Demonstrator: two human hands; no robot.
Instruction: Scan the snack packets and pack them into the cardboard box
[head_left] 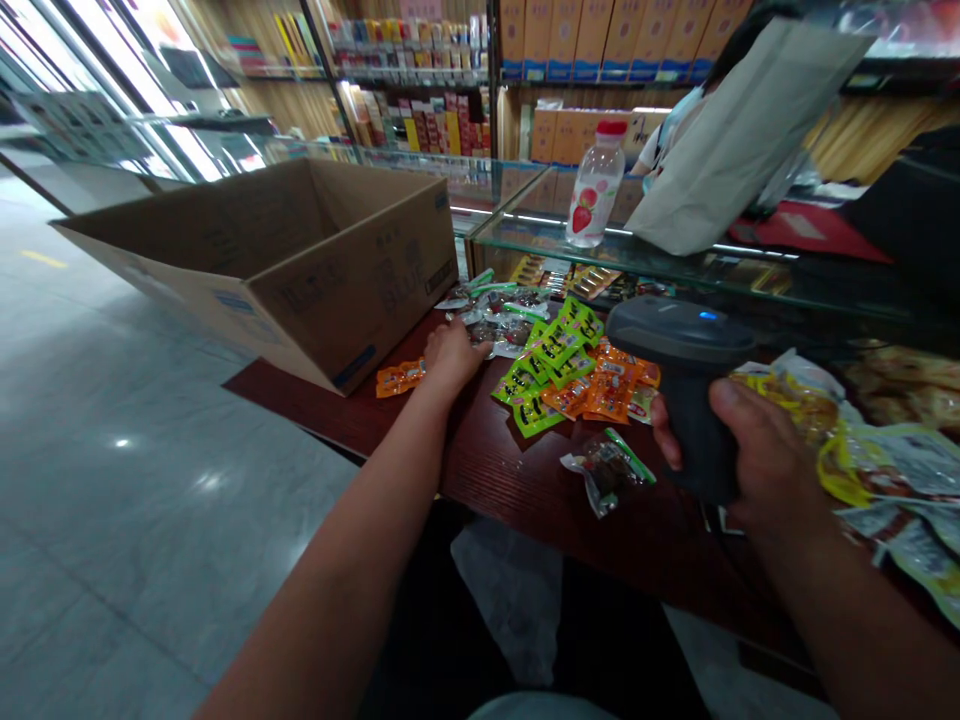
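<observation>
My right hand [750,455] is wrapped round the grip of a dark grey barcode scanner [679,335], whose head shows a small blue light and points left over the snack packets. My left hand [452,358] reaches forward and rests on clear-wrapped packets [501,330] beside the cardboard box; its fingers curl down onto them. Green packets [555,355] and orange packets [611,385] lie in a pile between both hands. One clear packet with a green strip [609,465] lies just left of the scanner grip.
A large open cardboard box [300,260] stands at the left on the dark wooden table [510,480]. Behind is a glass counter [675,265] with a strawberry drink bottle [595,185] and a paper bag [739,135]. More packets [892,470] pile at right.
</observation>
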